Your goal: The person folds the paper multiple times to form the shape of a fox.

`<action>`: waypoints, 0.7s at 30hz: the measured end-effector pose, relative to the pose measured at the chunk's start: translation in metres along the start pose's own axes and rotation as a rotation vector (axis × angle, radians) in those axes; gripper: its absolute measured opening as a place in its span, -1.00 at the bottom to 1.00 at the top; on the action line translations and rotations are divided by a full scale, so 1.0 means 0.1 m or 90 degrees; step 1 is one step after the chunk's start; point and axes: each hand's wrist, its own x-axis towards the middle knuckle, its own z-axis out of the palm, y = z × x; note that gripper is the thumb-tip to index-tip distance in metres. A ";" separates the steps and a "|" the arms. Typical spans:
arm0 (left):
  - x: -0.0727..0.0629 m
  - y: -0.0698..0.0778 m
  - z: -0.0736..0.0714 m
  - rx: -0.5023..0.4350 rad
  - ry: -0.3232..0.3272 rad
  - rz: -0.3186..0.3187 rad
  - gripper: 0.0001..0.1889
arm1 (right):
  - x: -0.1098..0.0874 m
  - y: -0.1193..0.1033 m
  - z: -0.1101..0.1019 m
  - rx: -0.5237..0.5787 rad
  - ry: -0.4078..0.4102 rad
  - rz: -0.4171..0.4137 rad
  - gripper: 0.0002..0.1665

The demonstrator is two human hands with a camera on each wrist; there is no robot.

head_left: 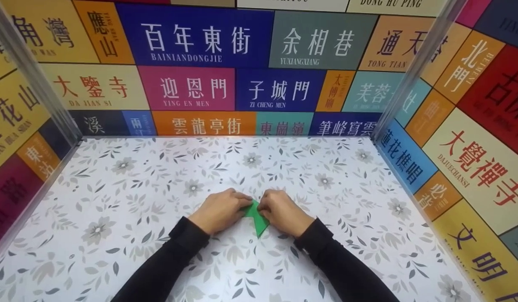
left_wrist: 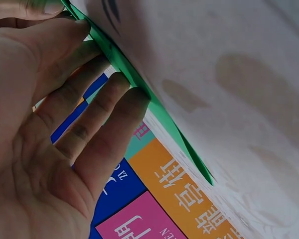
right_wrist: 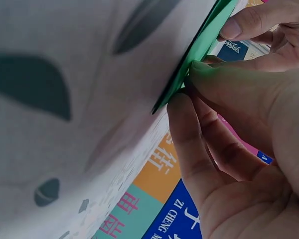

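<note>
A small folded sheet of green paper (head_left: 259,221) lies on the floral tabletop, its pointed corner towards the person. From its left, the left hand (head_left: 223,209) rests on it; in the left wrist view its fingertips (left_wrist: 139,99) touch the green paper (left_wrist: 162,117), the fingers loosely extended. On the other side the right hand (head_left: 285,212) has its fingers bent and pinches the paper's edge between thumb and finger, as the right wrist view shows at the green paper (right_wrist: 202,45). Part of the paper is hidden under both hands.
The white tabletop (head_left: 116,188) is printed with grey flowers and leaves. A back panel (head_left: 196,37) and side panels covered in coloured signs with Chinese characters stand around it. Clear strips (head_left: 418,67) run up the corners.
</note>
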 end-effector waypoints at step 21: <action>-0.05 -0.27 -0.26 -0.052 -0.002 -0.193 -0.66 | -0.01 0.00 0.00 0.023 0.022 0.013 -0.86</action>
